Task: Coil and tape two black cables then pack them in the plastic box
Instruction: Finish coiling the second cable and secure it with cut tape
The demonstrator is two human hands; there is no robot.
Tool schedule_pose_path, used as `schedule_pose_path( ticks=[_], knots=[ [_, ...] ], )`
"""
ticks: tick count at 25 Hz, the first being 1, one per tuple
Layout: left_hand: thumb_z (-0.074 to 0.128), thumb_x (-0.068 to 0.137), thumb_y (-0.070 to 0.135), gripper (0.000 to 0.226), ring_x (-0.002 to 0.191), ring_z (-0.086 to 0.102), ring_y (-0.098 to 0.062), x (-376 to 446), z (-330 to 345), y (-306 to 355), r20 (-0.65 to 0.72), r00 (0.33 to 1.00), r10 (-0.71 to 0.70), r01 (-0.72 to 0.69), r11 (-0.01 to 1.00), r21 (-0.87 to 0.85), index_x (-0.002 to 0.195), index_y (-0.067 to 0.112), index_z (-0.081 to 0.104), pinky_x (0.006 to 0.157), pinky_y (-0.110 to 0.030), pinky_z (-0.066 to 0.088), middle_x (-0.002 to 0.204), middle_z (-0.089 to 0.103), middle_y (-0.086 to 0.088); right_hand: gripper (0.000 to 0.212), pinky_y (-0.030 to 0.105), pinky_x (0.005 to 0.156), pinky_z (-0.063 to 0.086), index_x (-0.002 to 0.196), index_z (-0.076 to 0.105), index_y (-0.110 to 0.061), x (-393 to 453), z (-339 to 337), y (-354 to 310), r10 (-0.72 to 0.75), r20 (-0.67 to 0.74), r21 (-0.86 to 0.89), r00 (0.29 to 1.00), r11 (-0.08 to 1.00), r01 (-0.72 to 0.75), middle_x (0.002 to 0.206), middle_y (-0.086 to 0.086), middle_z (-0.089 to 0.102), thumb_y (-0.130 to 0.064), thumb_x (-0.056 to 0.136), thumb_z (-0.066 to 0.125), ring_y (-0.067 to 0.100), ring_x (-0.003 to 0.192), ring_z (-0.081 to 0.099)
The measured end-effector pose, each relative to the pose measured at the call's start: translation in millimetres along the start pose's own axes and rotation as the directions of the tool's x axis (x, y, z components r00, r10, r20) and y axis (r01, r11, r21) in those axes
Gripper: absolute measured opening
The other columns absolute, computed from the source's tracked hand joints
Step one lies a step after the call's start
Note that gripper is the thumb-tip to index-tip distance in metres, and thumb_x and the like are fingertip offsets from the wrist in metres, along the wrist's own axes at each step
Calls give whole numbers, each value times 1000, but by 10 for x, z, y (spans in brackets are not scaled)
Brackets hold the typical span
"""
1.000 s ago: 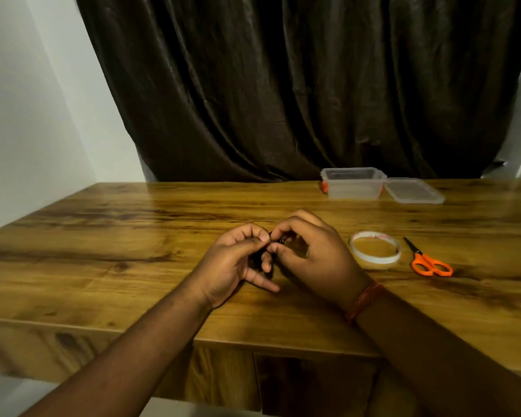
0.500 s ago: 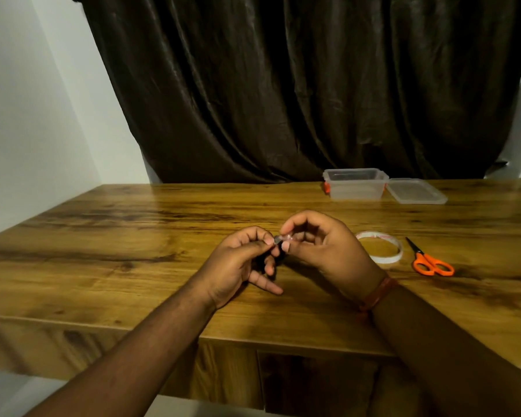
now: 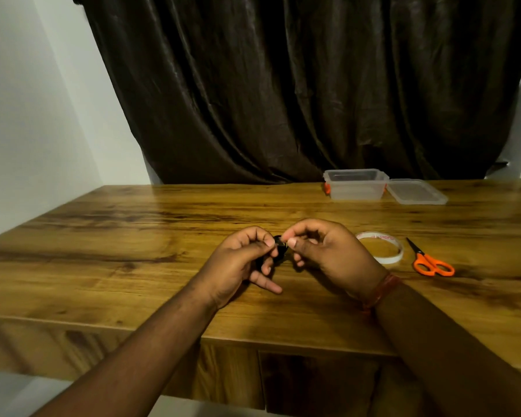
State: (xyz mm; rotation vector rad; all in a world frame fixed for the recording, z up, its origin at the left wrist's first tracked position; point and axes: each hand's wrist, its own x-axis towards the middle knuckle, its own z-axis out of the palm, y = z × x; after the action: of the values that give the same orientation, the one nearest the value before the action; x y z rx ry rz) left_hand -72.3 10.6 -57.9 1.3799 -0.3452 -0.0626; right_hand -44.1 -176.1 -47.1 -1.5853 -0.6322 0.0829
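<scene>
Shifted slightly since half a second ago: right hand (image 3: 328, 251) a touch higher and nearer the left hand (image 3: 238, 263), fingertips of both now almost meeting; tape roll, scissors, box and lid unmoved. Both hands raised just above the table (image 3: 133, 251), near its front edge. Left hand curled round a small black cable (image 3: 280, 251) coil, thumb and forefinger clamped on its top, little finger stretched out toward the table. Right hand pinching at the same coil from the other side, thumb and forefinger tips together on something small there; tape piece or cable end, cannot tell. Most of the coil hidden between the fingers. Orange band on the right wrist. Just right of the right hand, tape roll (image 3: 379, 248) lying flat on the table. Right of the roll, orange-handled scissors (image 3: 430, 261), blades closed, tips pointing away. Farther back from the roll, near the table's far edge, clear plastic box (image 3: 355, 185), open; contents not readable. Lid (image 3: 415, 191) flat just right of the box, touching or nearly so. Behind the table, dark curtain (image 3: 283, 85).
</scene>
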Motion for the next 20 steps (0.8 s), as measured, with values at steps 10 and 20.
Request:
schedule_pose_path(
  ticks=[10, 20],
  knots=[
    [51, 90, 23, 21, 59, 51, -14, -7, 26, -16, 89, 994, -63, 61, 998, 25, 94, 4, 59, 53, -41, 59, 79, 57, -8, 11, 50, 58, 56, 92, 58, -17, -41, 18, -52, -157, -181, -142, 971, 981, 132, 97, -8, 69, -12, 99, 50, 30, 68, 66],
    [50, 93, 24, 22, 64, 53, -15, 11, 83, -74, 92, 996, 9, -19, 994, 110, 92, 7, 64, 55, -37, 60, 78, 57, -6, 7, 22, 70, 44, 94, 59, -18, -30, 92, 19, -354, -67, -580, 933, 775, 252, 92, -6, 60, -13, 96, 55, 6, 82, 57]
  ],
)
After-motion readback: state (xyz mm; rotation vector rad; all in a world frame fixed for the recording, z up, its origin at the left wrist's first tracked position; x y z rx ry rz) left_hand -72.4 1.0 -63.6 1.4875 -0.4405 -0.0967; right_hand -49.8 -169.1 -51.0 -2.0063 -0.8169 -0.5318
